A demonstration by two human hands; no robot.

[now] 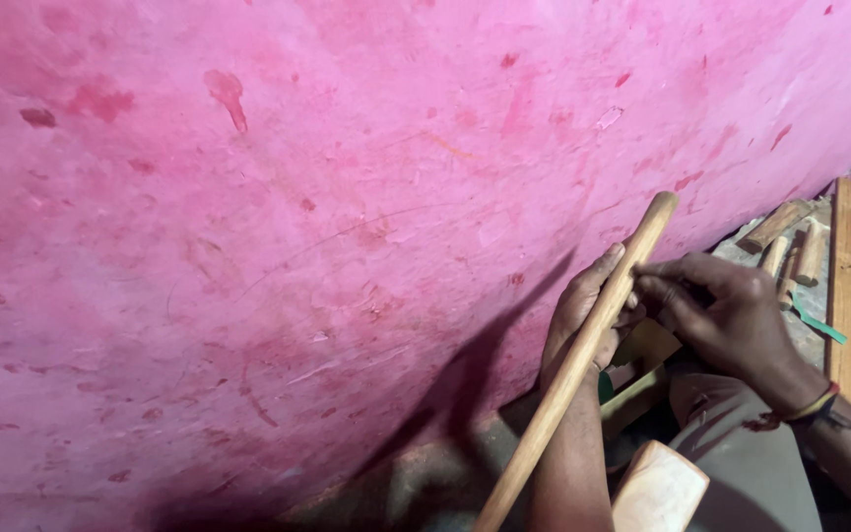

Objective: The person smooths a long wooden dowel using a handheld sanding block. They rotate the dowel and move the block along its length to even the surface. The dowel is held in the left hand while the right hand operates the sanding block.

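The left hand (583, 315) is wrapped around a long round wooden stick (575, 365), gripping it a little above its middle. The stick runs diagonally, its rounded top end up near the pink wall (297, 217) and its lower end leaving the bottom edge of the view.

The right hand (726, 320) is closed, its fingertips (654, 286) pressed against the stick just above the left hand's grip. It may be pinching a small piece of abrasive paper against the wood, but the view is too poor to confirm this. A band sits on the right wrist.

Below the hands, a flat-ended block of pale wood (660, 488) rests beside the person's knee. To the right, a long flat wooden strip (845, 286) lies on the floor, with several short wooden pegs (790, 251) near its far end.
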